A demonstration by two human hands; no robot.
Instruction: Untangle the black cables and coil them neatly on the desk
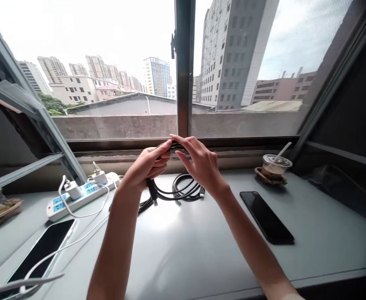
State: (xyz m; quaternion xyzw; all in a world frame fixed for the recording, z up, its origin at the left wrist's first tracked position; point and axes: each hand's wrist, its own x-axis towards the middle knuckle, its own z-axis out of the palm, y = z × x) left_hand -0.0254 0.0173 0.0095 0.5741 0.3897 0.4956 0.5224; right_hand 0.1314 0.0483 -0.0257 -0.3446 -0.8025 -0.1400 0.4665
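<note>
My left hand is closed around a coiled black cable, held up above the desk. A thick black plug end with a metal tip hangs below this hand. My right hand is at the right side of the loop, fingers stretched out and thumb apart, its fingertips touching the top of the cable. Part of the loop is hidden behind the right hand. A smaller connector shows at the loop's lower right. More black cable lies on the desk behind my left wrist.
At left are a white power strip with two chargers, white cords and a phone. A black phone lies at right, below a lidded drink cup in a brown holder. A window frame rises behind the grey desk.
</note>
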